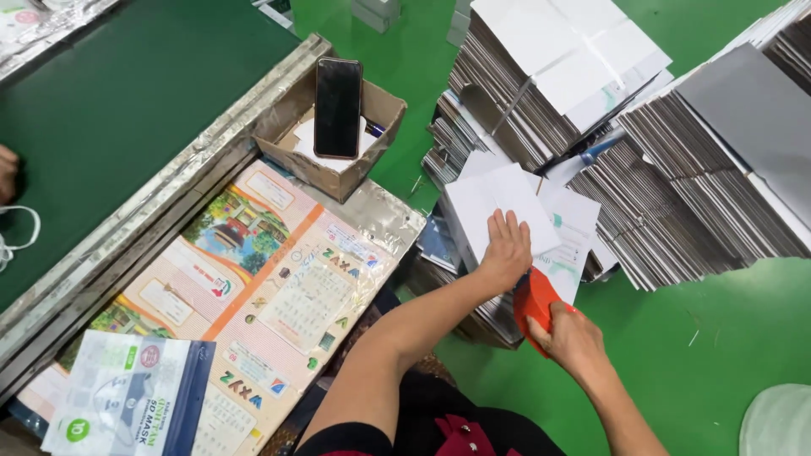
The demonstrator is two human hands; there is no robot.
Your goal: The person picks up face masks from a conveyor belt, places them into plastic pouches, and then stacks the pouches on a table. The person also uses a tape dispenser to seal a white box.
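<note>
While my left hand [507,251] lies flat, fingers spread, pressing the white folded carton [500,205] on the stack of flat cartons [676,181], my right hand [570,333] grips the red tool [534,302] just below it, nearer me.

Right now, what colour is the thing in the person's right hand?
It is bright orange-red. The tool in the right hand shows best in the head view.

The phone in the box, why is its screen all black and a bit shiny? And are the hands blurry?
In the head view, the phone is dark, with only faint glare from even overhead light; the left hand on the white sheets looks sharp, and the right hand gripping the red tool is slightly soft.
</note>
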